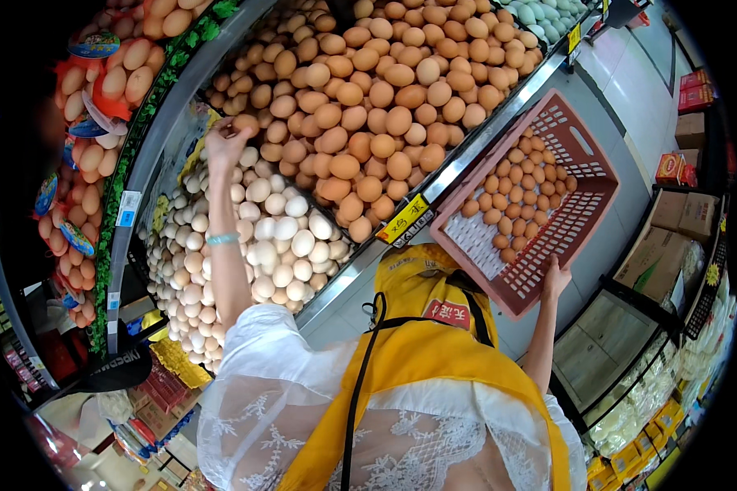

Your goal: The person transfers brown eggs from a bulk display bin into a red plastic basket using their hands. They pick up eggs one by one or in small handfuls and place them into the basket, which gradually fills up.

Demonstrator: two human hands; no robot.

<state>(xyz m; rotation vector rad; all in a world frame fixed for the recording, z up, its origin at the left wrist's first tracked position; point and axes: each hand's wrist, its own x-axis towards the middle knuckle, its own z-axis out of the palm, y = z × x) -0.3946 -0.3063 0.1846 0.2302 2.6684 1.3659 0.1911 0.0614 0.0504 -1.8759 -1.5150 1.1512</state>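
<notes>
While propping the pink crate (pixel 585 155) of eggs, right hand (pixel 555 278) grip closed on its rim; left hand (pixel 223 141) pinching a brown egg (pixel 246 124).

Bright even light, sharp, fisheye-bent edges

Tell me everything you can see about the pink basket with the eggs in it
The pink plastic basket is rectangular, with slotted walls and a slotted floor. It is held tilted beside the metal edge of the egg display. Brown eggs lie in a loose layer inside; the end nearest the person shows bare floor. The right hand grips its near rim from below. The left hand is away from it, over the heaped eggs.
</notes>
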